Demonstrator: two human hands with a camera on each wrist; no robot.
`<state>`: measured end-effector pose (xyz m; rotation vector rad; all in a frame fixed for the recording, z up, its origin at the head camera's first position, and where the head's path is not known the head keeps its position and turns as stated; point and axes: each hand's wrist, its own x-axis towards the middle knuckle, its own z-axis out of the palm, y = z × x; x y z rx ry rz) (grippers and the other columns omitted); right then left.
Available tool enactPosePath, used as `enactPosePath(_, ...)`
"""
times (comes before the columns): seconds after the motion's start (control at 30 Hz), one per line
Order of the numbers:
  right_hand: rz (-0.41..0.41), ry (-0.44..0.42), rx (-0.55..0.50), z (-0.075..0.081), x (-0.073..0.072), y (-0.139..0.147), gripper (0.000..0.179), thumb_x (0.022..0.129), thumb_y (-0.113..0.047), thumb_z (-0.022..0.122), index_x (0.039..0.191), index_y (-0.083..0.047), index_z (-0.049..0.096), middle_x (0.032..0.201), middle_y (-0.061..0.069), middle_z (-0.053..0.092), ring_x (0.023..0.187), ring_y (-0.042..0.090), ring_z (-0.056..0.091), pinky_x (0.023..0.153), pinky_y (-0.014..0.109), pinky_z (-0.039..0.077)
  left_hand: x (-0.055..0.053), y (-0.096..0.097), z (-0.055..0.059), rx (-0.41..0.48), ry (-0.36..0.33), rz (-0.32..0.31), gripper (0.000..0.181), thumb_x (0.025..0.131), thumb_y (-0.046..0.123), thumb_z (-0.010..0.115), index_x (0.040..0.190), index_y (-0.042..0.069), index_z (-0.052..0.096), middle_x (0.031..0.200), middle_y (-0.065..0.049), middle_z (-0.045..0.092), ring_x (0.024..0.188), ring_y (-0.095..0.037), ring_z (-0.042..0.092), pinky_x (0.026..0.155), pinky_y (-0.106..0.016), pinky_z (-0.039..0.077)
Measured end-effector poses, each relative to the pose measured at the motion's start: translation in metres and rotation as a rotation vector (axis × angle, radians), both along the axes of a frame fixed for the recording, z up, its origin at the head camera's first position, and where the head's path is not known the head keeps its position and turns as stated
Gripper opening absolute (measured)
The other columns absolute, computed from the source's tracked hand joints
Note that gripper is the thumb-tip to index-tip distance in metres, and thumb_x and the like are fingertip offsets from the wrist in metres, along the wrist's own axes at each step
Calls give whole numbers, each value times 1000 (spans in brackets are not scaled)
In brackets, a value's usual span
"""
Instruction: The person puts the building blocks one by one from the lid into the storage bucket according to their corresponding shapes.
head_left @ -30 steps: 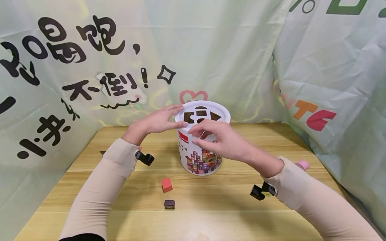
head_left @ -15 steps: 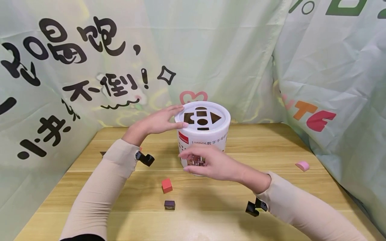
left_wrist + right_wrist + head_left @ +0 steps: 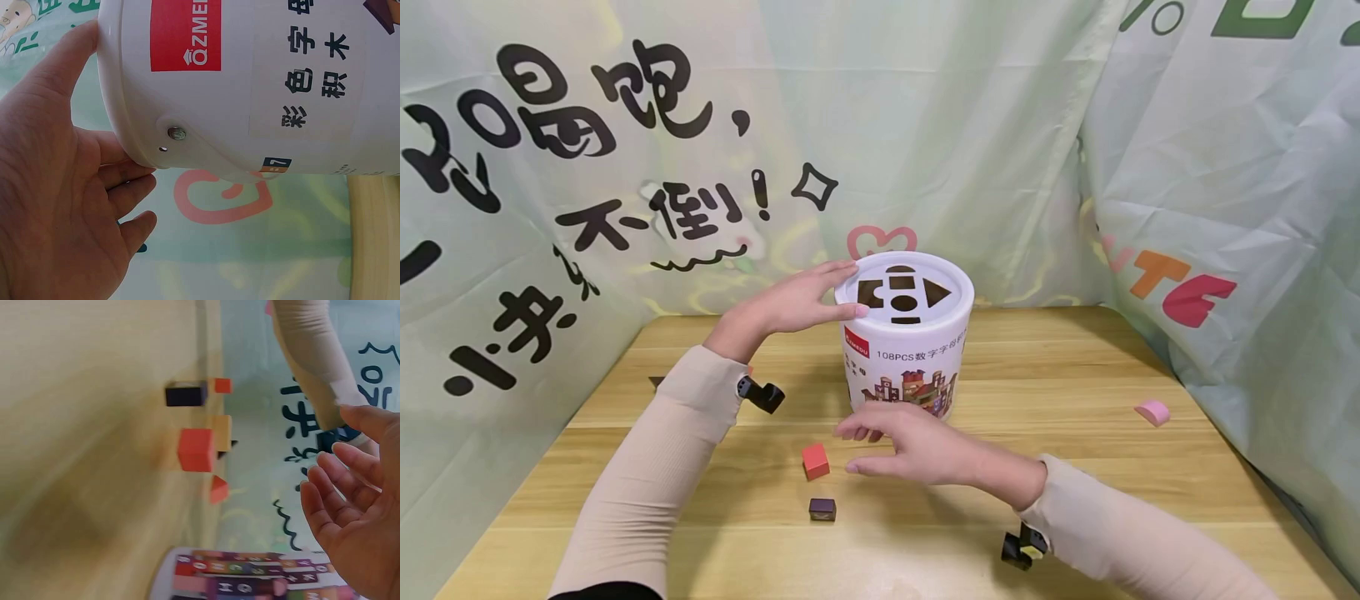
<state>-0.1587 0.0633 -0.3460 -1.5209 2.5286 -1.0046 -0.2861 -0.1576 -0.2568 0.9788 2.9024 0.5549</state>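
As your right hand [image 3: 917, 446] drops from near the bucket's top to beside the red block [image 3: 816, 462], your work seems to turn to loose pieces | right: fingers relaxed, thumb apart, holding nothing | left hand [image 3: 793, 298]: spread on the bucket [image 3: 904, 358] rim, not clenched | red block: on the table [image 3: 1060, 358], before the bucket; dark block [image 3: 822, 510] nearer you

Bucket [image 3: 917, 367]: one
Lid holes [image 3: 903, 303]: six
Hands [image 3: 793, 302] [image 3: 913, 446]: two
Blocks [image 3: 816, 462] [image 3: 822, 510] before bucket: two
Block [image 3: 1152, 412] right of bucket: one
Blocks [image 3: 223, 431] left of bucket: at least four
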Motion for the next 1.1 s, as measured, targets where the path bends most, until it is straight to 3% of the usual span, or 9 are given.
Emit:
enactPosePath(0.27,32,-15,87,-26,5,-10,38,92,-30,70,124,-11,64,116,-2,66,103,8,61,87,22,50,0,0,0,5,-4,7,94,87,74,48,156,15,26,162,-1,19,147,-22,16,116,-50,20)
enactPosePath(0.57,26,3,163,-50,8,-18,44,91,-41,69,127,-17,63,113,-6,65,100,4,60,85,15,46,-1,0,-1,1,-5,11,93,87,74,48,156,16,25,162,-2,20,147,-22,15,116,-50,19)
enactPosePath(1.1,-22,105,206,-64,14,-34,36,88,-36,73,117,-15,69,102,-12,65,88,-3,57,81,11,44,-1,0,-2,10,-10,12,93,87,73,49,156,16,26,161,-3,21,147,-23,15,116,-50,20)
